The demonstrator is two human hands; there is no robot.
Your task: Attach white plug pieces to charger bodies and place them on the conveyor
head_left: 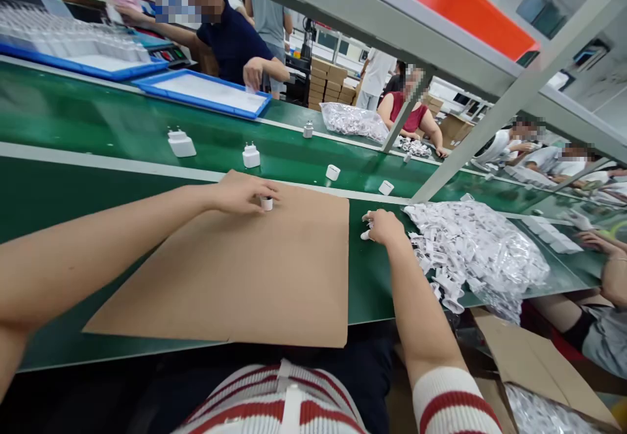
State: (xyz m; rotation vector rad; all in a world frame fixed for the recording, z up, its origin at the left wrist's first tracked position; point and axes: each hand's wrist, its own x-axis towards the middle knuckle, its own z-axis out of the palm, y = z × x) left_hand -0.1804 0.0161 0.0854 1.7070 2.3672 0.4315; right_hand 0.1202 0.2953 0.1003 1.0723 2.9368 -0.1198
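Two small white pieces lie at the fingertips. The left hand (242,193) pinches a white adapter (266,204) that stands on the cardboard sheet (235,277), just right of its fingers. The right hand (385,226) curls over a second adapter (364,234) on the green surface (372,283); I cannot tell whether it grips it. The heap of adapters (480,251) lies just to its right. No writing is legible.

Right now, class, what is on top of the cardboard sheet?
The left hand rests on the cardboard, its fingers on a small white part. Anything under the palm is hidden.
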